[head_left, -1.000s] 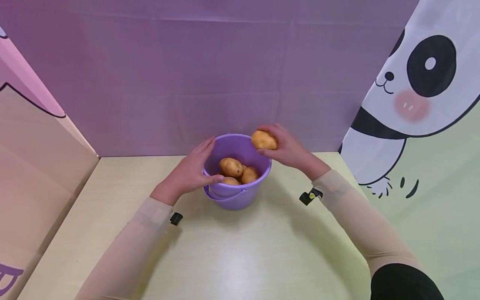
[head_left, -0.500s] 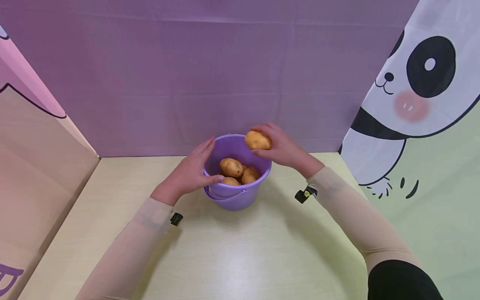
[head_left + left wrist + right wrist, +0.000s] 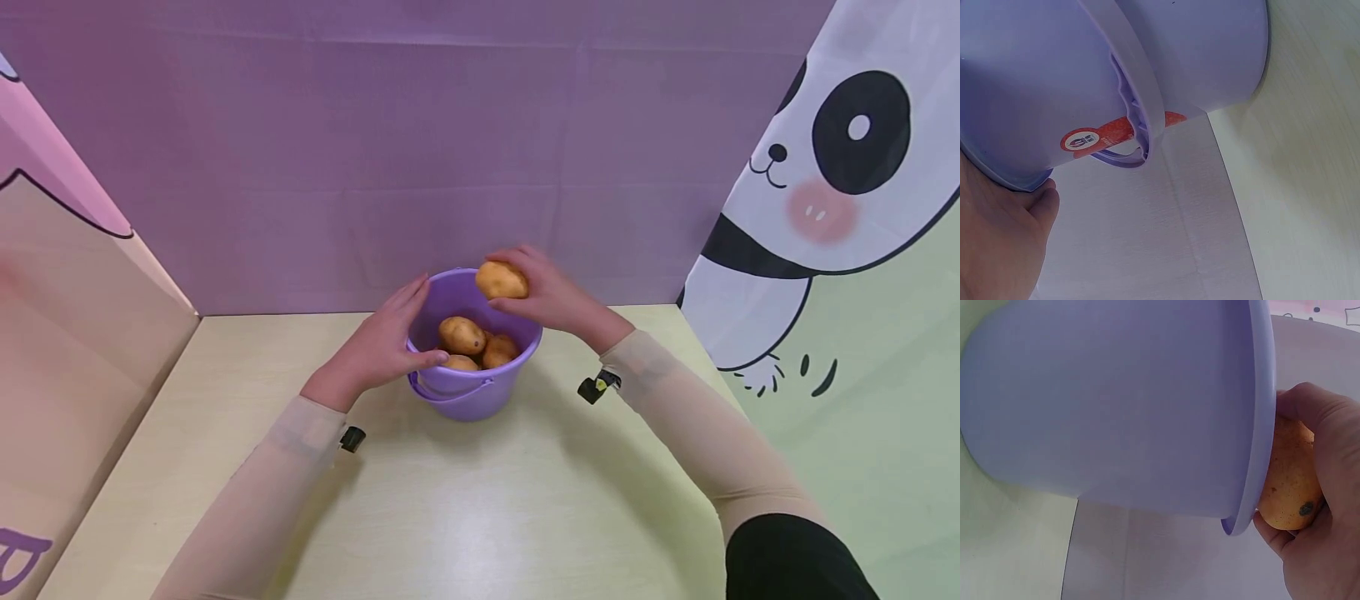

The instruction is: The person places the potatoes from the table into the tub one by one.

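Observation:
A purple bucket (image 3: 480, 398) stands upright on the table with several potatoes (image 3: 462, 335) inside. My left hand (image 3: 378, 346) holds the bucket's rim on its left side, the thumb lying over the front of the rim and the fingers along the back left. In the left wrist view part of that hand (image 3: 1004, 231) shows at the rim. My right hand (image 3: 547, 292) grips another potato (image 3: 501, 280) over the back right of the bucket's mouth. From the right wrist, this potato (image 3: 1291, 478) appears just beyond the rim, with a dark spot on its skin.
The bucket's handle (image 3: 453, 394) hangs down at the front. Behind the pale wooden table (image 3: 450, 500) rises a purple cloth wall (image 3: 450, 150). A printed panda panel (image 3: 862, 167) stands at the right, and a pink and beige panel (image 3: 75, 333) at the left.
My right hand has moved left with the potato, from the bucket's right rim to over its mouth. The left hand and the bucket have stayed in place.

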Action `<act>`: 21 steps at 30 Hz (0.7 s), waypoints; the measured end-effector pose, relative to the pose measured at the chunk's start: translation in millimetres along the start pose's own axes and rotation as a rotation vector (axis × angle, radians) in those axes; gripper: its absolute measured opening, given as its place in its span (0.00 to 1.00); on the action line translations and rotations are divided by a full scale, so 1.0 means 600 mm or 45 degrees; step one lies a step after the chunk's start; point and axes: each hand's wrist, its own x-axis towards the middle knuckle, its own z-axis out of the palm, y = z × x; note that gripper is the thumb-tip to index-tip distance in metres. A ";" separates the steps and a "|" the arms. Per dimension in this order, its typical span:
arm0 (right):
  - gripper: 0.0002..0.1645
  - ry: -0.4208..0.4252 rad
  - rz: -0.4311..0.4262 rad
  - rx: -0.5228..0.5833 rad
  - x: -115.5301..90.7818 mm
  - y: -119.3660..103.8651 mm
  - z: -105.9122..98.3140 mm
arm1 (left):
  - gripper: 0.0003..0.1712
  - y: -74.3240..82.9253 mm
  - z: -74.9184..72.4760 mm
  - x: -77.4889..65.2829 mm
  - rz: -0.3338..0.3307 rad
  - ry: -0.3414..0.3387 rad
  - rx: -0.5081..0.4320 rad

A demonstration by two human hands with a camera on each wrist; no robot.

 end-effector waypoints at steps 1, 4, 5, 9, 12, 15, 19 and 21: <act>0.41 -0.003 0.001 0.001 0.001 0.000 0.001 | 0.73 -0.001 0.000 0.000 0.001 0.001 0.000; 0.41 -0.005 0.003 0.000 0.005 -0.002 0.004 | 0.73 -0.002 0.000 0.001 0.003 0.000 0.002; 0.41 -0.004 0.002 0.000 0.006 -0.002 0.004 | 0.73 -0.002 0.000 0.001 0.002 -0.002 0.003; 0.41 -0.008 0.004 -0.004 0.008 -0.003 0.005 | 0.72 0.000 0.001 0.000 -0.007 -0.008 0.006; 0.41 -0.008 0.006 -0.004 0.010 -0.005 0.005 | 0.72 0.002 0.001 0.000 -0.016 -0.011 0.004; 0.41 -0.005 0.006 0.002 0.011 -0.007 0.006 | 0.71 0.003 0.001 0.001 -0.021 -0.011 0.004; 0.42 -0.002 -0.001 -0.005 0.012 -0.007 0.008 | 0.71 0.003 0.001 0.002 -0.021 -0.008 0.007; 0.43 -0.008 0.002 -0.014 0.012 -0.005 0.009 | 0.71 0.003 0.001 0.002 -0.017 -0.005 0.008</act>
